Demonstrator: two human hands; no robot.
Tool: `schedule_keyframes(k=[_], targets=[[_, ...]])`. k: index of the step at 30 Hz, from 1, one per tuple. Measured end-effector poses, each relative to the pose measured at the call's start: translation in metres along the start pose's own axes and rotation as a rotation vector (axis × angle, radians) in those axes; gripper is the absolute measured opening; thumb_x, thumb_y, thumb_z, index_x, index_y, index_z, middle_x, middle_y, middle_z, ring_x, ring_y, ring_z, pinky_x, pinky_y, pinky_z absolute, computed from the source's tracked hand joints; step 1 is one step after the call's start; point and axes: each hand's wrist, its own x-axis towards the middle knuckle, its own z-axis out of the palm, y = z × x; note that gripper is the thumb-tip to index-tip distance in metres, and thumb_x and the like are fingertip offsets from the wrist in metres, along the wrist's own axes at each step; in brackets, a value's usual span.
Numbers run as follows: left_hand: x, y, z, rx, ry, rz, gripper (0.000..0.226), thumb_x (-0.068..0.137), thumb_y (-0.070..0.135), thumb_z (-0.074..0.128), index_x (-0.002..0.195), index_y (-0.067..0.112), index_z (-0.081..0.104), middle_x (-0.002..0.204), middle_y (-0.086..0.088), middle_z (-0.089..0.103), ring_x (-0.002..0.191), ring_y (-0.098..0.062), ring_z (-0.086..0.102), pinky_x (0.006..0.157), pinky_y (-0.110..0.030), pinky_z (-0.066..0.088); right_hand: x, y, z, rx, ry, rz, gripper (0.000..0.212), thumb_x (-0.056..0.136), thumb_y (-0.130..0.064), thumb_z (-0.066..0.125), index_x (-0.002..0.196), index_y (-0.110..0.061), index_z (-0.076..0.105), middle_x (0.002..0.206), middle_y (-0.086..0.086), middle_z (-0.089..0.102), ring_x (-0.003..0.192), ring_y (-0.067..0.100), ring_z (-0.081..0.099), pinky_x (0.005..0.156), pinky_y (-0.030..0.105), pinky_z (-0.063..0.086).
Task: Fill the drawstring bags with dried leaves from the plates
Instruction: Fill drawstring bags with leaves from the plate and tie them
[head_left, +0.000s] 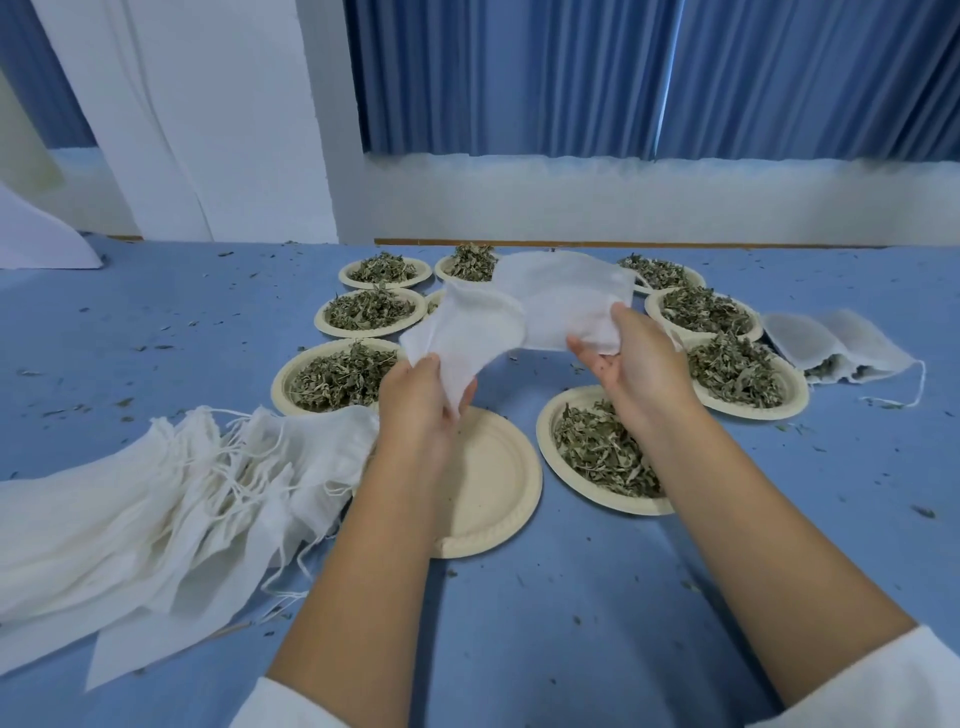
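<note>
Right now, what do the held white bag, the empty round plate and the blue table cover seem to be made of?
Thin white cloth bag: probably gauzy nonwoven or fine cotton, matte; it drapes limply with soft creases. Empty round beige plate: likely moulded paper pulp, matte, with a pressed rim. Blue table cover: smooth matte sheet; cloth or vinyl, cannot tell.

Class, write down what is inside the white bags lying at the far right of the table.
Dried leaves show darkly through the lower ends of the bags; the cloth hides how full they are.
</note>
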Motion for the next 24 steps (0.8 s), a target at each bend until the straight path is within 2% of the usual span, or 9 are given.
schedule_keyframes(k=[2,4,7,9,12,14,15,20,24], targets=[[-0.002,0.004,0.001,-0.45,-0.033,-0.236,0.017,0.097,-0.002,0.038,0.099,0.002,0.054,0.084,-0.012,0.059,0.06,-0.018,0.057,0.041,-0.017,0.047,0.001,0.007,0.002,-0.037,-0.05,0.036,0.019,0.099,-0.014,0.052,0.109,0.0,0.062,0.122,0.018,0.064,0.109,0.031,0.065,0.072,0.03,0.058],[-0.003,0.005,-0.004,-0.771,-0.09,-0.356,0.022,0.096,-0.002,0.032,0.092,0.003,0.053,0.072,-0.008,0.056,0.046,-0.013,0.052,0.035,-0.015,0.039,0.0,0.012,0.005,-0.06,-0.08,0.062,0.027,0.098,-0.015,0.054,0.118,0.002,0.058,0.121,0.017,0.064,0.104,0.029,0.067,0.074,0.032,0.058],[-0.003,0.004,-0.013,-1.077,-0.179,-0.339,0.023,0.09,0.005,0.035,0.072,0.008,0.049,0.051,-0.001,0.048,0.035,-0.009,0.043,0.034,-0.015,0.034,-0.002,0.017,0.008,-0.085,-0.097,0.078,0.019,0.096,-0.015,0.058,0.108,-0.001,0.062,0.104,0.01,0.07,0.088,0.022,0.072,0.07,0.03,0.059],[-0.005,0.005,-0.017,-1.236,-0.22,-0.289,0.018,0.084,0.014,0.04,0.069,0.009,0.05,0.052,0.0,0.047,0.035,-0.01,0.043,0.033,-0.016,0.035,-0.003,0.021,0.01,-0.119,-0.11,0.086,0.016,0.096,-0.015,0.058,0.102,-0.002,0.064,0.098,0.008,0.072,0.087,0.021,0.073,0.068,0.029,0.059],[-0.005,0.007,-0.019,-1.379,-0.262,-0.255,0.054,0.098,0.034,0.03,0.076,0.0,0.066,0.061,-0.006,0.06,0.041,-0.016,0.055,0.037,-0.016,0.043,-0.005,0.027,0.014,-0.159,-0.106,0.09,0.016,0.094,-0.014,0.06,0.1,-0.001,0.064,0.098,0.008,0.07,0.086,0.021,0.073,0.068,0.03,0.059],[-0.005,0.006,-0.018,-1.386,-0.299,-0.212,0.076,0.101,0.041,0.019,0.077,-0.007,0.073,0.073,-0.012,0.07,0.049,-0.021,0.064,0.043,-0.02,0.051,-0.006,0.029,0.016,-0.172,-0.108,0.087,0.011,0.093,-0.013,0.061,0.091,-0.003,0.064,0.091,0.007,0.069,0.083,0.02,0.073,0.067,0.03,0.059],[-0.006,0.005,-0.017,-1.369,-0.319,-0.19,0.076,0.1,0.041,0.02,0.078,-0.007,0.074,0.079,-0.013,0.073,0.053,-0.022,0.067,0.046,-0.023,0.053,-0.007,0.029,0.017,-0.177,-0.111,0.088,0.011,0.092,-0.013,0.061,0.088,-0.004,0.064,0.09,0.007,0.07,0.083,0.021,0.073,0.066,0.03,0.059],[-0.009,0.003,-0.012,-1.185,-0.344,-0.212,0.048,0.097,0.029,0.035,0.09,-0.004,0.07,0.08,-0.012,0.073,0.051,-0.018,0.066,0.041,-0.019,0.05,-0.006,0.03,0.018,-0.192,-0.084,0.084,0.011,0.092,-0.015,0.062,0.097,-0.006,0.063,0.102,0.009,0.068,0.086,0.022,0.073,0.066,0.03,0.059],[-0.014,0.0,0.006,-0.733,-0.368,-0.336,0.032,0.104,0.019,0.036,0.09,0.003,0.06,0.061,-0.004,0.065,0.038,-0.007,0.054,0.033,-0.012,0.037,-0.005,0.026,0.018,-0.176,-0.041,0.06,0.018,0.091,-0.017,0.063,0.103,-0.005,0.064,0.103,0.011,0.069,0.089,0.021,0.071,0.064,0.027,0.058]])
